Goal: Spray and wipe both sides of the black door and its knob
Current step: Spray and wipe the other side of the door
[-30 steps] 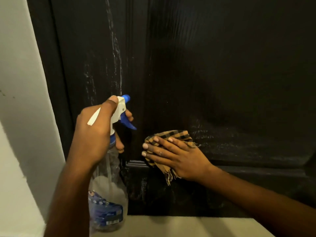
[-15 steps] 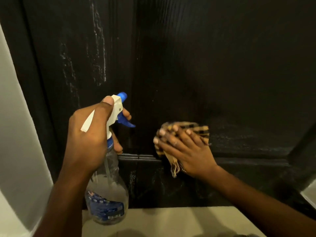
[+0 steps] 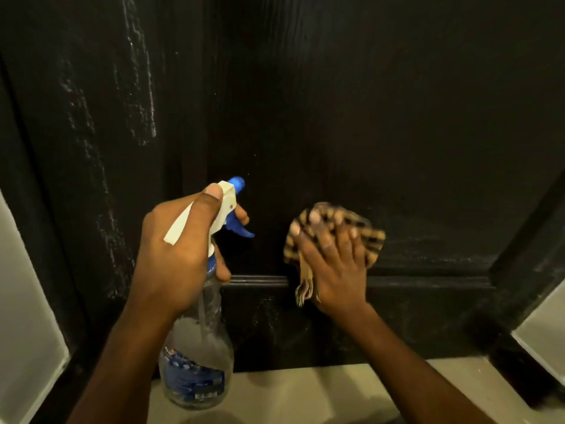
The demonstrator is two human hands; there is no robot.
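The black door (image 3: 351, 117) fills most of the head view, with pale wet streaks on its left stile. My left hand (image 3: 177, 255) grips a clear spray bottle (image 3: 198, 347) by its white and blue trigger head, nozzle pointing at the door. My right hand (image 3: 333, 264) presses a tan and black checked cloth (image 3: 371, 237) flat against the lower part of the recessed panel, just above the bottom moulding; a fringe of the cloth hangs below my palm. The knob is out of view.
A pale floor (image 3: 305, 393) runs along the door's bottom edge. A white wall (image 3: 27, 316) stands at the left, and a white surface (image 3: 544, 325) shows at the lower right beyond the black door frame.
My right hand has slid the cloth to the right along the lower panel. The view has shifted left and the spray bottle has kept its place in my left hand.
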